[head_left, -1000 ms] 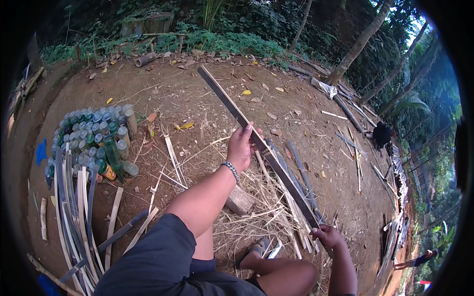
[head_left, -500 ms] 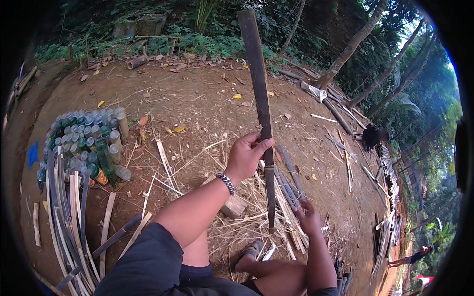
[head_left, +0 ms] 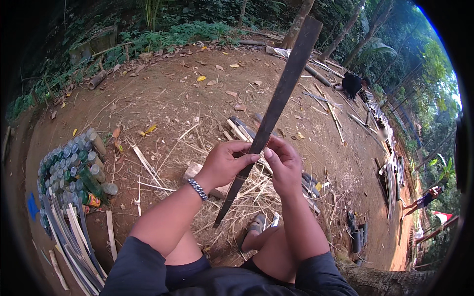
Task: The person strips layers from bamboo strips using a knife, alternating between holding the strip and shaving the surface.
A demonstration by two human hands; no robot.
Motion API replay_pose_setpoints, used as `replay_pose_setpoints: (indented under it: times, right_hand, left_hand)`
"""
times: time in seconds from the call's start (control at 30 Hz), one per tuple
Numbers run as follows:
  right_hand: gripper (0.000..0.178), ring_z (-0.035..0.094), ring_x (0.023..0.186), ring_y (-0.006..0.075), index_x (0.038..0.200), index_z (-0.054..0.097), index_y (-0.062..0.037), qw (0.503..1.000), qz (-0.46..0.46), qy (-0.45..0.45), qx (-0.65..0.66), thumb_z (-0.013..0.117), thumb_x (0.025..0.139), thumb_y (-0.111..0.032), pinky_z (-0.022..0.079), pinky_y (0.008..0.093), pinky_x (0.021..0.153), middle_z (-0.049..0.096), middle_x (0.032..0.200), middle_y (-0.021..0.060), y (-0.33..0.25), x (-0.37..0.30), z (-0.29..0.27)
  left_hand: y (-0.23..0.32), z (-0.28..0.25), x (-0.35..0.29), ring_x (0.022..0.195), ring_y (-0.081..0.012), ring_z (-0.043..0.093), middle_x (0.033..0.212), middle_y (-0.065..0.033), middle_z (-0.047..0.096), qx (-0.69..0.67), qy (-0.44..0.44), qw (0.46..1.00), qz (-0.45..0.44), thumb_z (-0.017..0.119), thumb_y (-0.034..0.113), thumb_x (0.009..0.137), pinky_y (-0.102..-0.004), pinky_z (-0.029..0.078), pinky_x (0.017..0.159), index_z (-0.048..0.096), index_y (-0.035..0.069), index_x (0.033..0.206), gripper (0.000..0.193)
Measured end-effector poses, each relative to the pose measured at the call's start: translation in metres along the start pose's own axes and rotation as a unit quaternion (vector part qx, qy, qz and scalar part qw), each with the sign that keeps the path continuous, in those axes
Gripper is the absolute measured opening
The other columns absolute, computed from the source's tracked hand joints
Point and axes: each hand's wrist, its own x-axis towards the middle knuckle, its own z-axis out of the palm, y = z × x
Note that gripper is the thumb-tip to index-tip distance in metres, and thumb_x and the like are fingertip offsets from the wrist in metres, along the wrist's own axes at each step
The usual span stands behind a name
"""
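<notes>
A long dark bamboo strip (head_left: 282, 86) slants up and to the right before me, wide at its top and narrow at its lower tip. My left hand (head_left: 224, 163) grips it a little below its middle, thumb across its face. On the other side, my right hand (head_left: 284, 163) pinches at the strip's edge with thumb and forefinger. Whether a thin sliver lies between those right fingertips is too small to tell. Below both hands, pale bamboo shavings (head_left: 256, 190) lie over the ground, with a wooden block (head_left: 193, 171) beside them.
Many bottles (head_left: 69, 167) stand packed together at the left, behind a bundle of bamboo strips (head_left: 69, 237). More split bamboo (head_left: 242, 129) lies just beyond my hands. Dark bamboo pieces (head_left: 356, 237) rest at the right. One person (head_left: 351, 85) crouches farther off; another (head_left: 425, 198) stands at far right.
My right hand has risen from beside my knee to the bamboo strip. The strip now leans farther right, still in my left hand. The view has turned to the right.
</notes>
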Motion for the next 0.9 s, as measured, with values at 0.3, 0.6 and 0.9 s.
replay_pose_setpoints:
  times: [0.3, 0.6, 0.9]
  right_hand:
    - [0.018, 0.06, 0.079, 0.0079, 0.098, 0.064, 0.0014, 0.997, 0.072, -0.007, -0.03, 0.071, 0.086, -0.01, 0.048, 0.0233, 0.072, 0.067, 0.086, 0.004, 0.02, 0.003, -0.036]
    - [0.019, 0.059, 0.076, 0.007, 0.097, 0.065, 0.001, 0.994, 0.071, -0.014, -0.088, 0.072, 0.085, -0.012, 0.048, 0.0227, 0.068, 0.067, 0.083, 0.0022, 0.023, 0.011, -0.045]
    - [0.017, 0.058, 0.077, 0.0071, 0.094, 0.064, -0.0009, 0.996, 0.074, 0.037, -0.041, 0.072, 0.085, -0.014, 0.046, 0.0227, 0.072, 0.066, 0.082, 0.0013, 0.042, 0.01, -0.075]
  left_hand:
    - [-0.024, 0.004, 0.0, 0.083, -0.0089, 0.06, 0.09, -0.0025, 0.064, 0.007, -0.054, 0.993, -0.108, 0.065, 0.019, 0.091, -0.0247, 0.049, 0.072, 0.068, 0.0, 0.108, 0.026]
    - [-0.015, 0.001, 0.005, 0.085, -0.0114, 0.064, 0.094, -0.0027, 0.065, 0.047, -0.059, 0.992, -0.103, 0.062, 0.015, 0.093, -0.0274, 0.056, 0.073, 0.067, 0.0, 0.108, 0.022]
    - [-0.025, -0.014, 0.01, 0.087, -0.0131, 0.065, 0.095, -0.0057, 0.066, 0.016, -0.042, 0.99, -0.137, 0.06, 0.016, 0.094, -0.0313, 0.058, 0.077, 0.064, -0.002, 0.111, 0.025]
